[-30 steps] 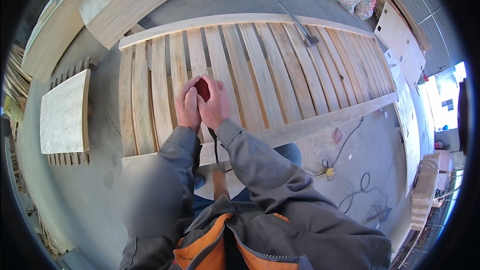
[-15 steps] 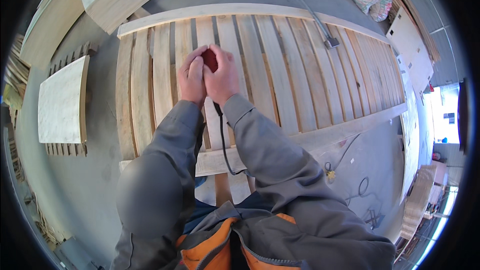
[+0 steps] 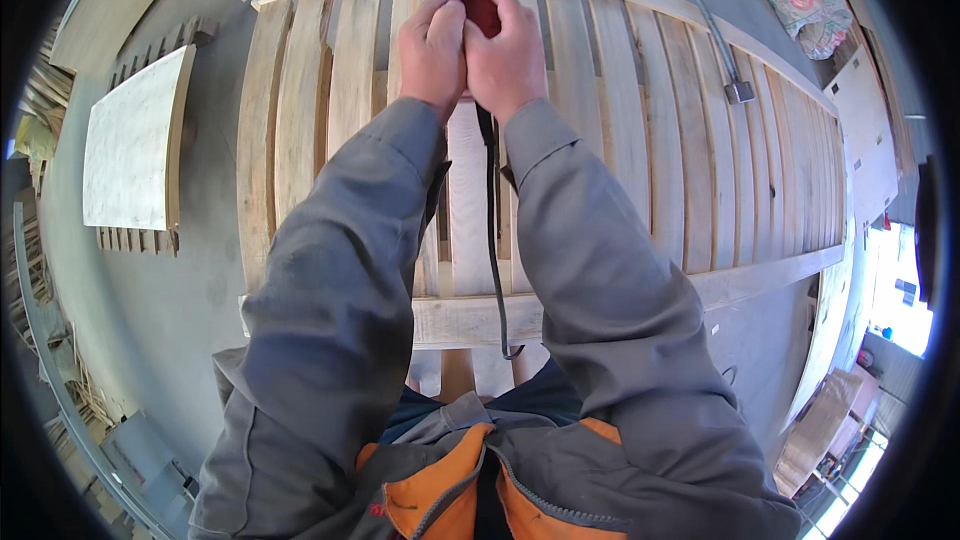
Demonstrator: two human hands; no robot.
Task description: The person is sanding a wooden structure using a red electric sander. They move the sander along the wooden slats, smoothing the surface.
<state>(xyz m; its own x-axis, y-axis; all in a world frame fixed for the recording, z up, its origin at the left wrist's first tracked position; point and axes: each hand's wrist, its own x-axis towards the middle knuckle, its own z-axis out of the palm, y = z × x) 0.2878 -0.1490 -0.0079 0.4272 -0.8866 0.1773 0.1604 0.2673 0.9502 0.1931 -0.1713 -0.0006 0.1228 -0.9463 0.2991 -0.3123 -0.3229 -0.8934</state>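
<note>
My left hand and my right hand are close together, both wrapped round a red corded power tool. Only its rounded red top shows between my thumbs and fingers; its underside is hidden. A black cord runs back from it toward my body, over the near rail. Beneath the tool lies a long slatted wooden frame, with pale boards set side by side between two rails. Both arms are stretched out toward its far rail.
A long-handled hammer rests across the slats at the right. Left of the frame stands a white-topped board on slats. Large wooden panels lie at far left, and a floral-patterned sack at far right.
Both hands have pushed the red power tool away from me along the slats, toward the far rail. The cord has straightened behind it, and the view has shifted.
</note>
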